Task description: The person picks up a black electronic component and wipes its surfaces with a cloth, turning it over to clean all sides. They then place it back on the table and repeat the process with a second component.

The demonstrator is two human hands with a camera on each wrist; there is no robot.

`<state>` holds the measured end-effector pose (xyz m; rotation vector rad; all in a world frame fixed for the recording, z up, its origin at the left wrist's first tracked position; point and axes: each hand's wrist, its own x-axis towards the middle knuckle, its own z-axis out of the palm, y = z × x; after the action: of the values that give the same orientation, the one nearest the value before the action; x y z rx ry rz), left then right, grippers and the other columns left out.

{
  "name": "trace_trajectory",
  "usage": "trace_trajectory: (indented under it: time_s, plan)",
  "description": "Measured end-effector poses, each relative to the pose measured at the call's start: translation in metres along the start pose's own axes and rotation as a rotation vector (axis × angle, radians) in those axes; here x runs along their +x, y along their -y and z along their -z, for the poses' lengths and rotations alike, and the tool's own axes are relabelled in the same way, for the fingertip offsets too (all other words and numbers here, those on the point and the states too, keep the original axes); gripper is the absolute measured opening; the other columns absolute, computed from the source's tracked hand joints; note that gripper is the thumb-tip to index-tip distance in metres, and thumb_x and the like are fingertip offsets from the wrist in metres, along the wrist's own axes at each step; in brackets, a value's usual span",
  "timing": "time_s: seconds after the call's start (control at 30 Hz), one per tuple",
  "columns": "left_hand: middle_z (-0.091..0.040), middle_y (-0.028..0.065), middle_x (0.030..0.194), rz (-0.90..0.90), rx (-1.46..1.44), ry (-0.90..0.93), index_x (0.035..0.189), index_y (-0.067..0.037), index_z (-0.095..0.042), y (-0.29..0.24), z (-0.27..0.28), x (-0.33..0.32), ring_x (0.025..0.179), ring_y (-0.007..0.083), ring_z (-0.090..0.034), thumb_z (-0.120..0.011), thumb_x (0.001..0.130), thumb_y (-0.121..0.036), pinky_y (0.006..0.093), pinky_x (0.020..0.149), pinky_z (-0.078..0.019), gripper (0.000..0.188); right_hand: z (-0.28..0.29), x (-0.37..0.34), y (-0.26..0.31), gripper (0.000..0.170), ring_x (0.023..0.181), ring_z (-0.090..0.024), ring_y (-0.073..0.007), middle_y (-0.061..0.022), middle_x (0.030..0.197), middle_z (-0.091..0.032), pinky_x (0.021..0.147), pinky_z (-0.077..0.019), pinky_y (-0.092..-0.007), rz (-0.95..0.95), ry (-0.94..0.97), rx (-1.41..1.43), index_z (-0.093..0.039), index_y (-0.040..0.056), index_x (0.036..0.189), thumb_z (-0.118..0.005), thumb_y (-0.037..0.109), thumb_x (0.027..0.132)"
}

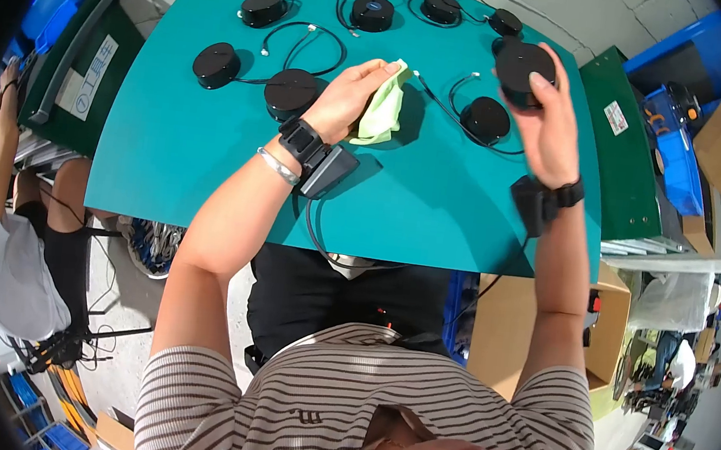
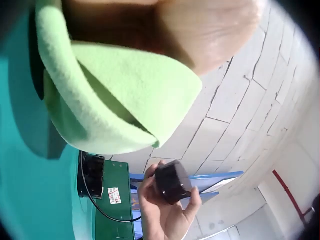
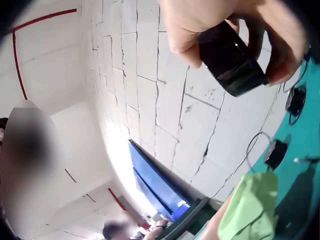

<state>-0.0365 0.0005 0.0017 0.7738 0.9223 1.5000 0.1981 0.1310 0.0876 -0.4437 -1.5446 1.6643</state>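
Note:
My left hand grips a folded light green cloth above the middle of the table. In the left wrist view the cloth fills the near part, draped below the fingers. Off to the right, my right hand holds a round black puck-like device between thumb and fingers, raised over the table's right side. The right wrist view shows this device tilted, its glossy side catching light. Cloth and device are well apart. Close to the left hand, another black puck lies on the table.
Several more black pucks with thin cables lie about the teal table, among them one below the right hand and one at the back. Green cabinets flank the table. Behind it stands a white block wall. Another person is at the left.

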Motion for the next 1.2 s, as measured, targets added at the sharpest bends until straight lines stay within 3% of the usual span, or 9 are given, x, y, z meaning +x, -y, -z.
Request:
trace_trajectory:
  time_s: [0.07, 0.2, 0.4, 0.53, 0.67, 0.8, 0.93, 1.1, 1.2]
  plan:
    - [-0.062, -0.0027, 0.086, 0.002, 0.013, -0.006, 0.109, -0.007, -0.059, 0.001, 0.001, 0.001, 0.073, 0.0065, -0.062, -0.055, 0.102, -0.033, 0.0264, 0.064, -0.0553, 0.027, 0.026, -0.001, 0.013, 0.062, 0.12, -0.052, -0.0218, -0.0112, 0.132, -0.05, 0.099, -0.0453, -0.0419, -0.083, -0.082, -0.108, -0.034, 0.0081, 0.147, -0.063, 0.017, 0.093]
    - [-0.058, -0.0018, 0.076, 0.001, 0.036, -0.049, 0.095, -0.008, -0.057, 0.001, -0.009, 0.001, 0.062, 0.0072, -0.057, -0.057, 0.1, -0.037, 0.0257, 0.056, -0.0512, 0.03, 0.083, -0.001, -0.003, 0.071, 0.115, -0.054, -0.021, -0.0121, 0.128, -0.052, 0.096, -0.0456, -0.037, -0.168, -0.302, -0.375, -0.033, 0.005, 0.146, -0.069, 0.02, 0.087]
    - [-0.058, -0.0009, 0.074, -0.009, 0.045, -0.096, 0.091, -0.008, -0.057, 0.0, -0.008, 0.0, 0.059, 0.0093, -0.058, -0.06, 0.099, -0.037, 0.0281, 0.053, -0.0519, 0.03, 0.148, 0.006, -0.007, 0.077, 0.115, -0.052, -0.0238, -0.0169, 0.129, -0.049, 0.1, -0.0435, -0.0339, 0.164, -0.493, -0.936, -0.034, -0.0002, 0.144, -0.073, 0.015, 0.079]
    - [-0.058, -0.0009, 0.075, -0.016, 0.035, -0.094, 0.092, -0.008, -0.057, -0.001, -0.006, 0.0, 0.06, 0.0098, -0.058, -0.06, 0.099, -0.038, 0.0285, 0.053, -0.0521, 0.031, 0.182, 0.025, 0.024, 0.076, 0.122, -0.051, -0.0291, -0.019, 0.133, -0.049, 0.106, -0.04, -0.0387, 0.63, -0.524, -1.147, -0.034, -0.0003, 0.143, -0.073, 0.011, 0.078]
    - [-0.06, -0.003, 0.08, 0.021, 0.043, -0.077, 0.102, -0.008, -0.058, 0.001, -0.004, 0.0, 0.067, 0.0071, -0.059, -0.058, 0.101, -0.033, 0.0251, 0.059, -0.0512, 0.025, 0.183, 0.027, 0.062, 0.078, 0.119, -0.052, -0.0266, -0.0182, 0.131, -0.05, 0.104, -0.0417, -0.0369, 0.663, -0.499, -1.336, -0.033, 0.0008, 0.144, -0.074, 0.01, 0.078]
    - [-0.059, -0.0032, 0.079, 0.026, 0.064, -0.064, 0.1, -0.008, -0.058, 0.003, -0.005, 0.002, 0.066, 0.007, -0.058, -0.058, 0.101, -0.033, 0.0251, 0.058, -0.0506, 0.025, 0.16, 0.017, 0.057, 0.072, 0.12, -0.051, -0.0253, -0.0105, 0.136, -0.046, 0.091, -0.0503, -0.0438, 0.049, -0.43, -0.704, -0.035, 0.0128, 0.146, -0.068, 0.018, 0.082]
    - [-0.058, -0.0024, 0.074, 0.011, 0.081, -0.088, 0.091, -0.008, -0.058, 0.004, -0.007, 0.001, 0.061, 0.0072, -0.055, -0.059, 0.099, -0.036, 0.0249, 0.054, -0.0483, 0.029, 0.153, 0.013, 0.006, 0.067, 0.121, -0.052, -0.0239, -0.0079, 0.136, -0.048, 0.092, -0.0515, -0.0497, -0.202, -0.394, -0.294, -0.037, 0.0151, 0.147, -0.066, 0.016, 0.086]
    - [-0.058, -0.0022, 0.073, 0.017, 0.067, -0.08, 0.091, -0.008, -0.057, 0.002, -0.01, -0.001, 0.06, 0.0075, -0.055, -0.058, 0.1, -0.036, 0.025, 0.054, -0.0482, 0.029, 0.141, 0.016, -0.037, 0.069, 0.103, -0.067, -0.0357, -0.0198, 0.128, -0.056, 0.09, -0.055, -0.0495, -0.306, -0.24, 0.004, -0.021, 0.0134, 0.151, -0.057, 0.014, 0.093]
    - [-0.058, -0.0019, 0.073, 0.026, 0.098, -0.083, 0.091, -0.009, -0.057, 0.003, -0.008, 0.001, 0.059, 0.0076, -0.055, -0.058, 0.1, -0.036, 0.025, 0.053, -0.0475, 0.029, 0.117, 0.008, -0.043, 0.075, 0.102, -0.067, -0.0356, -0.0224, 0.128, -0.055, 0.088, -0.0569, -0.0487, -0.328, -0.256, -0.023, -0.011, 0.0091, 0.153, -0.057, 0.017, 0.095]
